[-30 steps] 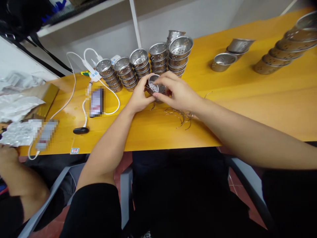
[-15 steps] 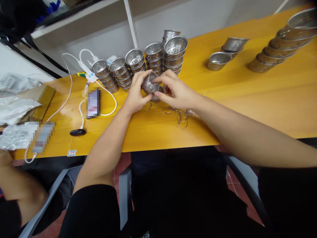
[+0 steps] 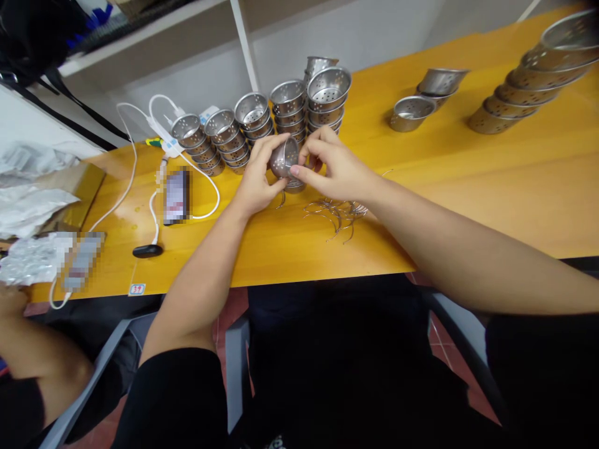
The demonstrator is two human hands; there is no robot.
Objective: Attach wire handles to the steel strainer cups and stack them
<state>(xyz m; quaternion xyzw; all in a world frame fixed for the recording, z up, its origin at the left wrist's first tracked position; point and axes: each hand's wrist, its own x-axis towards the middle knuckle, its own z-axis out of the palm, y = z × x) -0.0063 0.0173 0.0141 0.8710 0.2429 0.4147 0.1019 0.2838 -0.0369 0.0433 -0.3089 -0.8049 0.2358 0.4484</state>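
Observation:
My left hand point(image 3: 259, 174) is wrapped around a small perforated metal cup point(image 3: 282, 161), tilted with its mouth toward the right. At the cup's mouth, my right hand point(image 3: 327, 165) has its thumb and index finger pinched on a thin metal wire point(image 3: 287, 164), of which only a short bright piece shows. Below the held cup, another metal cup point(image 3: 294, 186) is partly hidden by the hands. A loose heap of curved wires point(image 3: 339, 215) lies on the yellow table under my right wrist.
Stacked perforated cups point(image 3: 224, 128) stand in several columns behind my hands. Some cups point(image 3: 412, 114) sit further right, beside a tall leaning stack point(image 3: 524, 93). At left are a phone point(image 3: 176, 196), white cables point(image 3: 133, 181), a power strip point(image 3: 172, 146) and another person's arm point(image 3: 42, 349).
My right fingers have drawn back from inside the cup to its rim, and the thumb has risen to the cup's mouth. The left hand keeps its hold, with the cup turned slightly.

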